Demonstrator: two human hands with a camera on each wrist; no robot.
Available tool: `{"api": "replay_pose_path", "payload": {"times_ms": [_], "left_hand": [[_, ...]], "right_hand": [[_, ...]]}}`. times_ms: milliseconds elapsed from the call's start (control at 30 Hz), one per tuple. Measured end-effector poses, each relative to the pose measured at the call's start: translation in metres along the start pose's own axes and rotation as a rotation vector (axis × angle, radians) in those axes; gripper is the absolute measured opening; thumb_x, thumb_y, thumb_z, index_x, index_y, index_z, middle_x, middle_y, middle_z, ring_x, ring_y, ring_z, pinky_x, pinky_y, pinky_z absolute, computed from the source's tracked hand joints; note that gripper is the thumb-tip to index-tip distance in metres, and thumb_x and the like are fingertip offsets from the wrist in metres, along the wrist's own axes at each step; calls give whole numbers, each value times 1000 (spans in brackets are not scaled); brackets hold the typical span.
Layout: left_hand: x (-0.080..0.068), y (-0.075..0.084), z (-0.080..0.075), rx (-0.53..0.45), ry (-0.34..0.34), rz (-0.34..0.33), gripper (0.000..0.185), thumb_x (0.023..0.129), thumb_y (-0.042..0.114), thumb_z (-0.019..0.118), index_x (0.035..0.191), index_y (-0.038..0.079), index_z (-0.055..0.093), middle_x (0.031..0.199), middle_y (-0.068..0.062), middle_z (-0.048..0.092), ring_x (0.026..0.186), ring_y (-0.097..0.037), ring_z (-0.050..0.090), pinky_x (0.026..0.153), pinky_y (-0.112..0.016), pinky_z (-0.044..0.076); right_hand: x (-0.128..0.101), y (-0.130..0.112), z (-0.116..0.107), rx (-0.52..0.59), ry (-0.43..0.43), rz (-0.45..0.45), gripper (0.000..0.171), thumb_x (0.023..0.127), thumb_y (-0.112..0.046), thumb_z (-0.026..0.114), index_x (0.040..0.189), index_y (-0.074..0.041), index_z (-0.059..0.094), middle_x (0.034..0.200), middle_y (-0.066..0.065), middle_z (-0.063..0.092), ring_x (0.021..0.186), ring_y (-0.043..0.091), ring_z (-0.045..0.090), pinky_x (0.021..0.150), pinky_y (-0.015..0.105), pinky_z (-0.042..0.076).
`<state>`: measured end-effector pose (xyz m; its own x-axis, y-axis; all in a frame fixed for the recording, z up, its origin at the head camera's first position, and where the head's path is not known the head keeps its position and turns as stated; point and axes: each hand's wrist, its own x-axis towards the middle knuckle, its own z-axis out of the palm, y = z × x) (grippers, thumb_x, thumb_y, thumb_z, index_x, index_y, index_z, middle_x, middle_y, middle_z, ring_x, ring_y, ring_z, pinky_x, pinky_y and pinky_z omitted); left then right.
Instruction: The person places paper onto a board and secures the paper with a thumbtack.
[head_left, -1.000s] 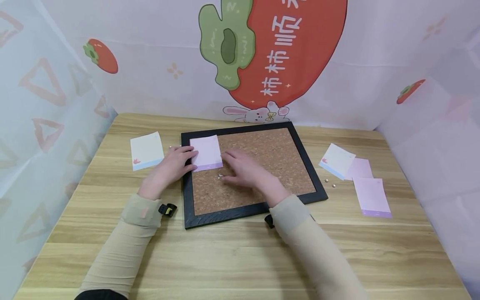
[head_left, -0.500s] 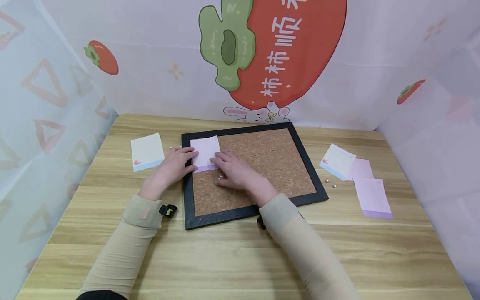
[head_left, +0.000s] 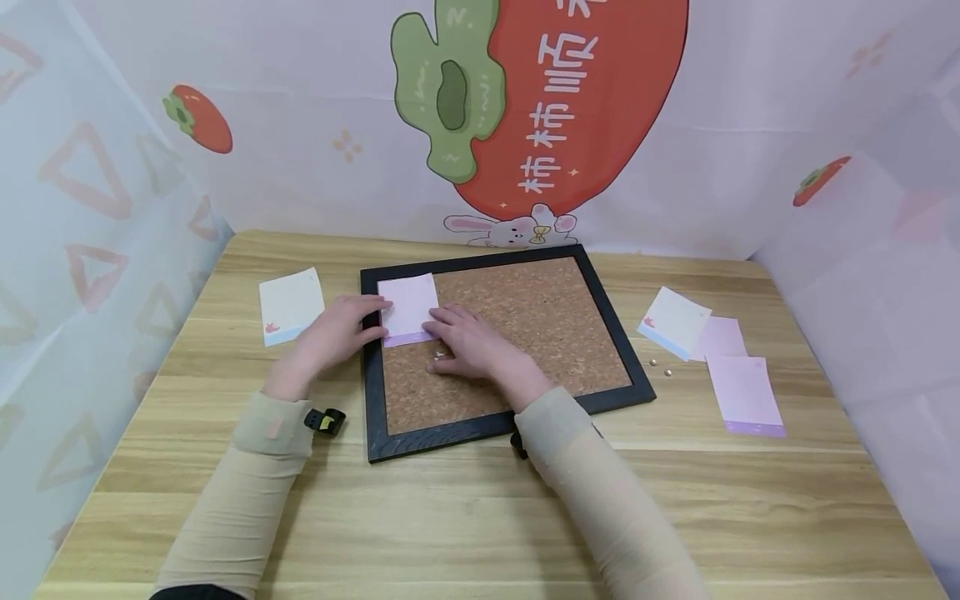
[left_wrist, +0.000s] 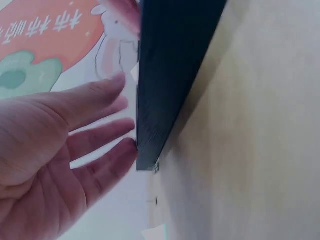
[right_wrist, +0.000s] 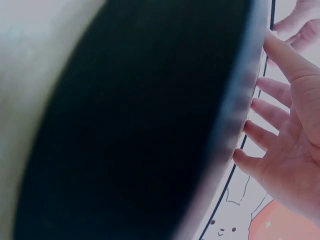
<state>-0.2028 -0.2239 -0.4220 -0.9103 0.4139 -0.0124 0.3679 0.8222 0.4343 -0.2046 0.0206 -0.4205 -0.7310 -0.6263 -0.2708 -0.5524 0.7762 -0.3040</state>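
Note:
A pink note card (head_left: 408,304) with a purple lower strip lies in the upper left corner of a cork board (head_left: 525,333) with a black frame (head_left: 375,400). My left hand (head_left: 333,333) reaches over the frame's left side, its fingertips at the card's left edge. On the other side, fingertips of my right hand (head_left: 476,343) rest at the card's lower right edge, while the thumb lies on the cork. Close to that thumb are small silver pins (head_left: 438,356). In both wrist views the left hand (left_wrist: 65,150) and right hand (right_wrist: 290,130) have extended, parted fingers.
Left of the board lies a white card (head_left: 288,300) with a blue strip. To the right are another white card (head_left: 675,321), a pink card (head_left: 722,337) partly covered, and a second pink card (head_left: 745,392). Two round metal pins (head_left: 661,367) sit near them on the wooden table (head_left: 465,517).
My right hand has moved left, from the cork onto the pink card's right edge. The left hand has drawn back slightly to the left. The card stays in the same corner.

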Motion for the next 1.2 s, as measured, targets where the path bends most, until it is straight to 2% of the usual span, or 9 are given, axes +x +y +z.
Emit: {"api": "replay_pose_path", "payload": {"times_ms": [167,367,500,733,967,1200], "left_hand": [[-5,-9,-13,-107,76,-72,37,99,12,61,134,2,60,132,-26,62,111,-44,65,95,-57,52],[-17,-22,-28,-99,245,-121,26,98,8,62,123,1,65,116,-23,68,100,-39,66,87,-54,53],[-20,-29,-30,-107,279,-143,23,97,8,62,118,0,67,112,-22,69,96,-38,66,85,-54,53],[-14,-35,-27,-129,213,-191,25,98,10,60,121,0,65,114,-25,67,96,-41,67,87,-55,52],[2,-42,-30,-111,110,-202,34,98,8,58,131,0,59,130,-28,59,115,-44,58,96,-59,48],[13,-49,-29,-80,19,-197,35,96,5,59,131,-3,58,135,-30,55,121,-47,54,104,-62,43]], "right_hand": [[0,1,1,13,-2,9,70,95,-49,63,154,-21,38,167,3,24,156,27,18,126,51,19],[-1,1,1,17,3,13,70,96,-48,62,155,-21,37,167,2,23,156,26,18,127,49,18],[-1,2,3,15,5,10,70,96,-48,62,155,-20,36,168,2,22,157,25,17,127,48,18],[0,4,5,32,3,-1,70,96,-48,61,155,-20,36,168,3,22,157,25,16,128,47,15],[0,4,3,64,-7,4,70,96,-47,62,155,-19,35,168,2,20,158,24,12,128,44,13],[0,3,4,87,-7,9,69,96,-47,63,155,-20,37,168,3,20,158,24,13,128,44,13]]}}
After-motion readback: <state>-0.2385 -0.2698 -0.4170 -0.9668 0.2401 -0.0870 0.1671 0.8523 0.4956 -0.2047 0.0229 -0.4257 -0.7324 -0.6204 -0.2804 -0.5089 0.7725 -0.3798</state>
